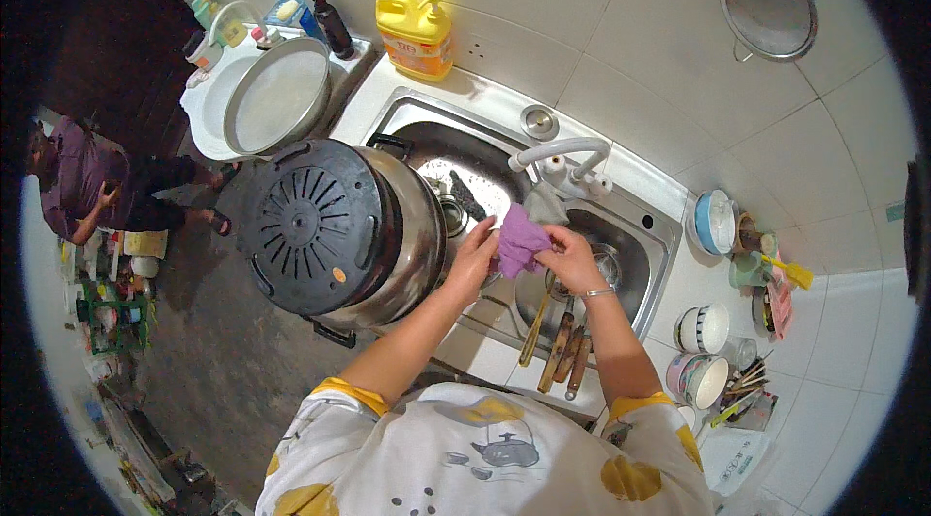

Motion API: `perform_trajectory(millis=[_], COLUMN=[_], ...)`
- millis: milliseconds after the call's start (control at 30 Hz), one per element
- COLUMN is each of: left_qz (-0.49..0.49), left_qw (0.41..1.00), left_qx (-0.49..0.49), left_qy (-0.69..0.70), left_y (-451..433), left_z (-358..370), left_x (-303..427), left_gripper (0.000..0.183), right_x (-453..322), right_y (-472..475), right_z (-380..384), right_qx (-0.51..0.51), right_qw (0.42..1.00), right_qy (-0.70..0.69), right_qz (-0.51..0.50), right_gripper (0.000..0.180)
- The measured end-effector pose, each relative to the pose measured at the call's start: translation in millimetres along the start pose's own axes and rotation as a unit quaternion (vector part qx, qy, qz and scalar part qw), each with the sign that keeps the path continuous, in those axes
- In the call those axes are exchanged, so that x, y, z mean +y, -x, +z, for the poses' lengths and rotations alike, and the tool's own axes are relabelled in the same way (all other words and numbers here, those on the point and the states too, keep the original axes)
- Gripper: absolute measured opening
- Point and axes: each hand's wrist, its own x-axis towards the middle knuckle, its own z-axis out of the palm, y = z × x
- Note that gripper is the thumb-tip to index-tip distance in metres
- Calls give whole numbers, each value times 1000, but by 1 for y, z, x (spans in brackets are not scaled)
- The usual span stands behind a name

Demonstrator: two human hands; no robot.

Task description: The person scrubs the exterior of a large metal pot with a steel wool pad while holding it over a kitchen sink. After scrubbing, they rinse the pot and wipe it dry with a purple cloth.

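A purple cloth [521,241] is held bunched between my two hands over the divider of a double sink [658,276]. My left hand [474,258] touches its left edge; how firmly the fingers hold it cannot be told. My right hand [572,259] grips its right side. A large steel pot [414,225] with a black slotted base or lid [313,221] lies tilted on the left basin. Behind the cloth, a grey cloth [545,205] hangs by the white faucet [564,150]. Several wooden-handled utensils [564,349] rest in the right basin, handles over its front edge.
A yellow pump jug [416,36] stands behind the sink. At the left, a round metal pan [280,98] rests on a white washbasin [200,112]. Stacked bowls [698,378] line the right counter. A strainer [769,4] hangs on the wall. Another person [87,170] sits at far left.
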Motion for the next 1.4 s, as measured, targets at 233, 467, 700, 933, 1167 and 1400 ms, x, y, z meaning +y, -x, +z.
perform_trajectory(millis=[233,467,700,933,1167,1400], left_qz=[-44,105,324,125,77,-33], left_qw=[963,993,871,992,988,940], left_qx=[-122,53,98,1,1,146], left_qy=[236,-20,-355,-19,138,308], left_y=[-36,-72,-97,-71,-87,-76], left_z=[5,2,-17,4,3,20], left_x=[34,25,7,35,13,39], left_gripper=[42,29,28,24,31,41], right_x=[-15,-9,6,14,7,-10], right_y=[-80,-155,-164,-158,-123,-120], right_z=[-20,-29,-28,-29,-8,17], right_qx=[-20,94,86,157,77,19], right_qw=[990,815,833,844,964,945], right_qy=[134,572,544,512,247,-325], right_qz=[-47,-10,56,-17,-61,-22], right_gripper=[38,34,32,24,26,20])
